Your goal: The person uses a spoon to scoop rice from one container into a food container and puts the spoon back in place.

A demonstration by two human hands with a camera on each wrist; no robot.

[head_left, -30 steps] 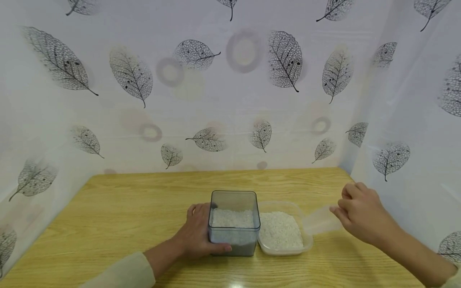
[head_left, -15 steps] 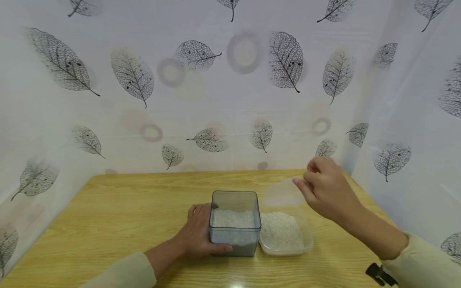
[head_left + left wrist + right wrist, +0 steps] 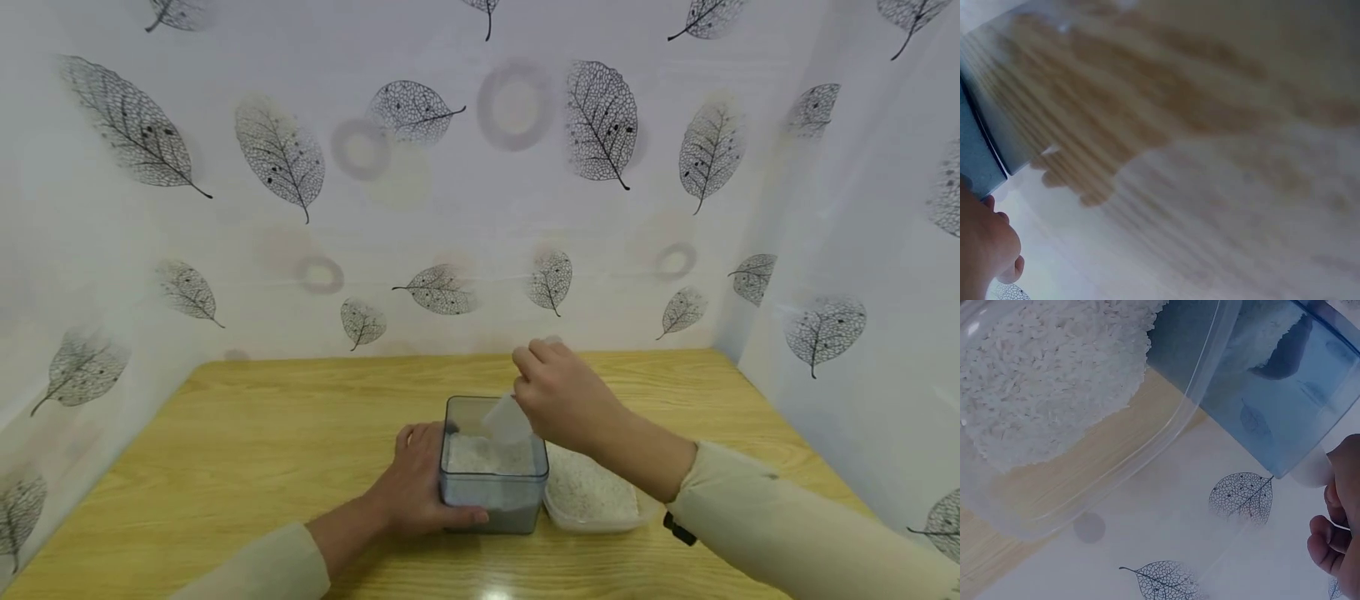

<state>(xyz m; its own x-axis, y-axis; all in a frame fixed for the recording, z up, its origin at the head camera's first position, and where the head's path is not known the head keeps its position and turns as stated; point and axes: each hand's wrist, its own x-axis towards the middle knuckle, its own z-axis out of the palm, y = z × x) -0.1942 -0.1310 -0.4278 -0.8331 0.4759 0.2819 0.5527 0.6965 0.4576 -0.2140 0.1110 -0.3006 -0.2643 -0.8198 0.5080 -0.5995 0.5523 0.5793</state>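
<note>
A blue-grey see-through square box [image 3: 491,505] stands upright on the table, partly filled with white rice [image 3: 472,455]. My left hand [image 3: 411,492] grips its left side, thumb across the front. In the left wrist view that hand [image 3: 988,247] is at the box's corner [image 3: 977,147]. Above the box, my right hand [image 3: 567,398] pinches a translucent white scoop [image 3: 508,421], which tilts down into the box's opening over the rice. To the right is a shallow clear tub [image 3: 596,525] of rice [image 3: 1054,381], partly hidden by my right forearm.
The wood-grain table [image 3: 285,433] ends at a pale curtain [image 3: 450,200] with leaf prints, behind and on both sides. A black strap piece [image 3: 678,529] hangs under the right sleeve [image 3: 780,512], close to the tub.
My right hand has carried the scoop leftward from the tub's right side, up over the tub, to the box, and tipped it downward inside. The left hand and the box hold their place.
</note>
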